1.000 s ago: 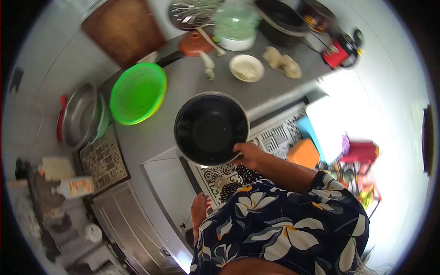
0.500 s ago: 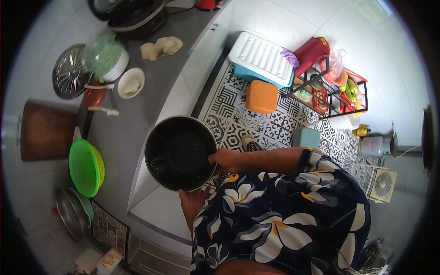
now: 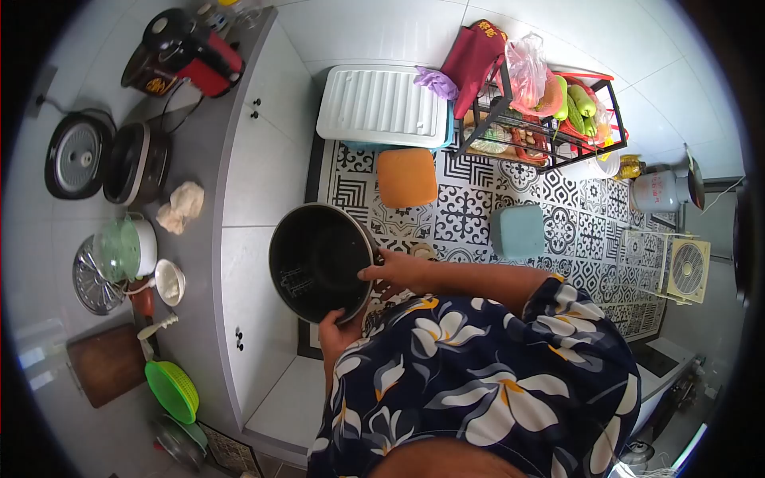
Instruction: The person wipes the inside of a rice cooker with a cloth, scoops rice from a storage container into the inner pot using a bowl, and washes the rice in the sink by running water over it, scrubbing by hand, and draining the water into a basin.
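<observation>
A dark rice cooker inner pot [image 3: 315, 263] with a light metal rim hangs in front of me, beside the counter's edge. Pale level markings show on its inside wall, and I see no food in it. My left hand [image 3: 339, 328] is closed on the near rim, its thumb over the edge. On the right side of the rim, my right hand [image 3: 390, 269] grips with its thumb inside. The fingers of both hands are partly hidden behind the pot.
On the grey counter [image 3: 203, 263] stand an open rice cooker [image 3: 135, 163], a red-and-black appliance [image 3: 203, 56], a white bowl [image 3: 170, 282] and a green basket [image 3: 171, 390]. An orange stool [image 3: 407, 178], blue-grey stool [image 3: 518, 232], lidded bin [image 3: 382, 103] and vegetable rack [image 3: 542, 135] occupy the floor.
My view has swung toward the counter's far end, bringing the open rice cooker fully into sight. The pot remains in both hands and is tilted a little more.
</observation>
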A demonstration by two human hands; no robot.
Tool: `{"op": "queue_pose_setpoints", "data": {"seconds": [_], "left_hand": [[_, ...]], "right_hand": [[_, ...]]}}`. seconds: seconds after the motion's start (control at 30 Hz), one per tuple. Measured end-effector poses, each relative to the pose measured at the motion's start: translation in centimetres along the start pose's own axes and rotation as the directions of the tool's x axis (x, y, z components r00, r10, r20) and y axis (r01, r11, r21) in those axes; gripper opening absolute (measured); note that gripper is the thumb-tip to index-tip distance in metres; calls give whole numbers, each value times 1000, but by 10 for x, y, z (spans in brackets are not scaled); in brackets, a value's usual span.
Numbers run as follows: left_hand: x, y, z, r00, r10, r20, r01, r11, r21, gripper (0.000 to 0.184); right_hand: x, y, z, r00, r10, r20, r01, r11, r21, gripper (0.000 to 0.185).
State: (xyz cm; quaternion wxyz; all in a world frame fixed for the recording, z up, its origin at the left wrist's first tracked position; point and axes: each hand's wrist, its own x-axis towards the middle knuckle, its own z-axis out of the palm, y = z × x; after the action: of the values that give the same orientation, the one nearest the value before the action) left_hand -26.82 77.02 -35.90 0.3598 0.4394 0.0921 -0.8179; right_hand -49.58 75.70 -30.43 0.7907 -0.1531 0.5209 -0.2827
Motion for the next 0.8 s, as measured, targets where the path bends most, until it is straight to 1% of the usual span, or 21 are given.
{"op": "queue_pose_setpoints", "data": {"seconds": [0.03,0.1,0.13,0.17,0.2,0.23,0.27,0.3,0.33,0.4,0.43,0.47,0.5,0.53,0.57,0.63,0.67,0.7,0.73,0.77,0.8], "left_hand": [[7,0,17,1000,1,-3,-1,1000,13,44],[19,1,49,993,-114,-42,112,993,-32,44],[26,1,57,991,-119,-54,118,993,-25,44],[33,0,63,988,-135,-69,130,989,-74,43],[40,1,67,985,-152,-83,141,982,-125,43],[46,4,68,982,-162,-94,150,981,-122,43],[54,10,69,968,-202,-148,177,970,-165,42],[64,17,70,951,-243,-191,203,957,-207,41],[75,23,72,949,-256,-185,219,955,-199,41],[97,34,68,924,-264,-277,220,959,-180,39],[111,38,61,923,-277,-269,236,956,-175,39],[127,45,52,915,-299,-270,246,946,-213,39],[145,56,53,910,-322,-260,261,934,-243,38],[162,66,61,913,-339,-229,290,931,-223,38],[174,72,67,913,-320,-254,273,940,-204,37],[191,73,71,906,-287,-311,238,953,-187,33],[200,76,72,928,-276,-250,244,958,-152,32],[209,80,82,924,-294,-245,262,953,-155,32],[215,84,89,906,-318,-278,284,946,-157,32],[219,88,94,885,-340,-317,304,939,-158,32],[222,85,104,905,-246,-347,234,969,-75,32]], "right_hand": [[-3,-6,-18,1000,-6,4,6,1000,11,67],[-4,-9,-56,984,-162,72,156,984,91,68],[0,-7,-70,983,-178,-38,180,982,52,67],[3,-7,-86,985,-169,-41,172,983,65,67],[6,-8,-104,980,-167,-105,177,980,91,62],[10,-7,-119,972,-163,-170,183,976,115,58],[16,-3,-132,971,-156,-179,179,976,125,58],[25,2,-147,956,-92,-278,153,967,205,52],[31,4,-160,928,-25,-371,139,949,284,46],[38,9,-183,903,-21,-430,160,944,289,44],[40,10,-191,883,-15,-470,171,941,291,42],[40,12,-196,873,-21,-487,185,939,291,42],[40,9,-201,849,-15,-529,172,953,249,41],[41,3,-207,817,-15,-577,162,966,204,40],[42,0,-210,796,-26,-605,181,964,197,40],[38,-4,-218,703,-5,-711,153,978,144,37],[38,-10,-222,684,-5,-729,153,979,137,37],[39,-15,-224,676,5,-737,117,987,114,36],[42,-17,-226,673,21,-740,77,992,98,35],[49,-14,-228,667,35,-744,70,991,110,35],[56,-14,-227,628,12,-778,62,996,66,34]]}}
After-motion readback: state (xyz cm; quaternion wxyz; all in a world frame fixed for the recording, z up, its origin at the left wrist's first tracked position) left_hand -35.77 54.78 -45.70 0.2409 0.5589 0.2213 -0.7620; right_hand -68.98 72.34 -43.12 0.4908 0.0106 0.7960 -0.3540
